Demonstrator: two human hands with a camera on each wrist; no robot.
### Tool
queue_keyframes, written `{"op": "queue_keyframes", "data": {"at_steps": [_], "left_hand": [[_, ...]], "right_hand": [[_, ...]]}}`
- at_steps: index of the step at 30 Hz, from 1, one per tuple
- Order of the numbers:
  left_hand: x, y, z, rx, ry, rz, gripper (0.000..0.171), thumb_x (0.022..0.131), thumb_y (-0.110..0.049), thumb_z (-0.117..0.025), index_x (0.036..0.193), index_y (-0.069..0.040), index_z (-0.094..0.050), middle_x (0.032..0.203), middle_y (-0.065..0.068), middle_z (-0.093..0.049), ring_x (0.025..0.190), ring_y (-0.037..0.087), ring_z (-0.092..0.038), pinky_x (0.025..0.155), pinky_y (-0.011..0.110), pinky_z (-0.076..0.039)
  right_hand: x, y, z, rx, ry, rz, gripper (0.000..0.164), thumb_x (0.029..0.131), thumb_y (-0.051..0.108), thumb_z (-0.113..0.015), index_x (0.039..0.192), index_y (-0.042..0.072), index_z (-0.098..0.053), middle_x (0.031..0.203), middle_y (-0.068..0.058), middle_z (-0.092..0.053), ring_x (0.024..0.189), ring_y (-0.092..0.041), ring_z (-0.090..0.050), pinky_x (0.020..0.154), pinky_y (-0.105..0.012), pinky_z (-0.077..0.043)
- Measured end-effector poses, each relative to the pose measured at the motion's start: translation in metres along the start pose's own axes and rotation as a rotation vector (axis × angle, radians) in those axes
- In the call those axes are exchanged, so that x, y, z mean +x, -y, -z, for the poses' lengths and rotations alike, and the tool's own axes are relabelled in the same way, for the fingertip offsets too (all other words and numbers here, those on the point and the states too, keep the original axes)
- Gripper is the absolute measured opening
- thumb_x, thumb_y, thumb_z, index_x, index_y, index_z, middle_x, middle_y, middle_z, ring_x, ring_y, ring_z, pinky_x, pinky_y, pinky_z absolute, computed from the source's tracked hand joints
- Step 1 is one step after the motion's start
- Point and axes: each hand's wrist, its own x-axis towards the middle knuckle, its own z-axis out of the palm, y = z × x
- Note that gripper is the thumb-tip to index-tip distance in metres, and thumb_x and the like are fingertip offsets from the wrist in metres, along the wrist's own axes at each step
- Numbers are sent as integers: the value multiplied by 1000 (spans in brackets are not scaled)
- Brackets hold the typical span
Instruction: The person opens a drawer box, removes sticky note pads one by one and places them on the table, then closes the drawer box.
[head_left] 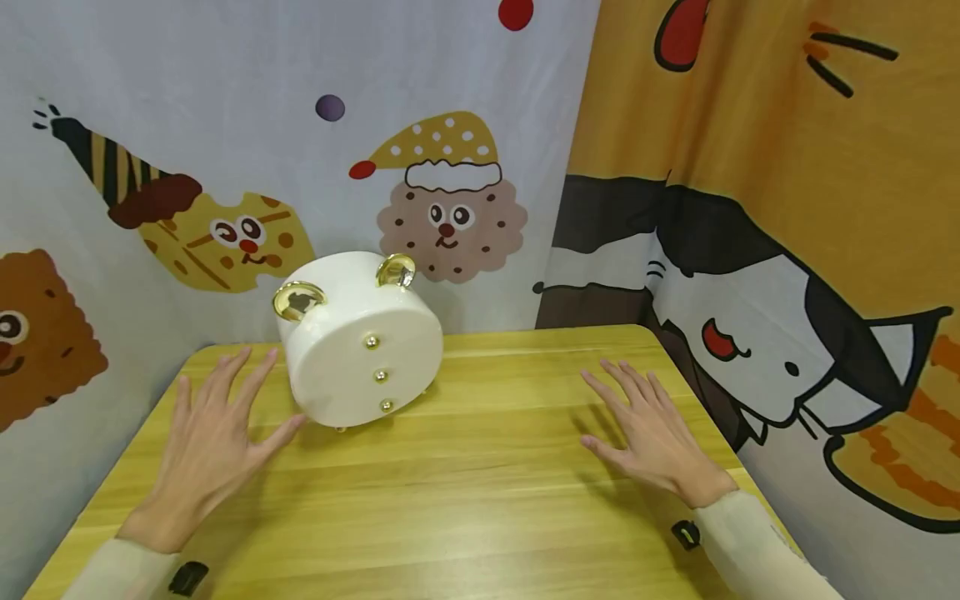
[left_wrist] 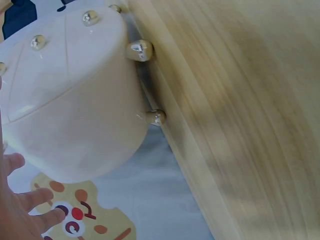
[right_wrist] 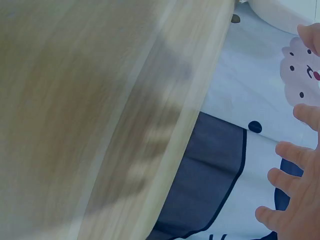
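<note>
A glossy white rounded box [head_left: 363,367] stands at the back left of the table, with two gold ear-shaped pieces on top and three gold knobs down its front. Small gold feet [left_wrist: 156,117] show under it in the left wrist view. My left hand [head_left: 213,446], fingers spread, is beside the box's left side. Its thumb tip is close to the lower edge; whether it touches, I cannot tell. Well to the right of the box, my right hand [head_left: 656,433] hovers over the table with fingers apart and nothing in it.
A yellow wood-grain table [head_left: 465,500] lies under both hands. Behind it hangs a pale curtain [head_left: 247,67] printed with cartoon biscuits, and an orange one [head_left: 787,158] with a cartoon cat is on the right. Both sleeves have a dark strap piece near the wrist.
</note>
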Motion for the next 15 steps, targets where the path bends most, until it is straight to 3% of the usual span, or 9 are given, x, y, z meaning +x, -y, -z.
{"op": "queue_keyframes", "data": {"at_steps": [5, 10, 15], "left_hand": [[4, -5, 2, -7, -26, -19, 101, 83, -62, -81, 168, -31, -36, 167, 24, -41, 149, 52, -41, 123, 82, -12], [6, -8, 4, -20, -61, -37, 98, 84, -58, -81, 167, -29, -39, 164, 25, -45, 143, 54, -46, 114, 81, -32], [8, -11, 5, -46, -90, -51, 95, 84, -53, -83, 166, -26, -41, 162, 25, -47, 138, 55, -50, 105, 79, -40]], "right_hand": [[3, 2, 0, -5, -15, 21, 93, 94, 74, -63, 170, 35, -27, 177, -11, -28, 160, -44, -30, 124, -72, -28], [6, 4, 2, -2, -58, 49, 93, 92, 70, -68, 169, 32, -32, 174, -14, -33, 157, -45, -35, 122, -71, -32], [9, 6, 4, 0, -84, 71, 93, 92, 67, -70, 169, 30, -35, 172, -15, -36, 156, -44, -37, 121, -70, -35]]}}
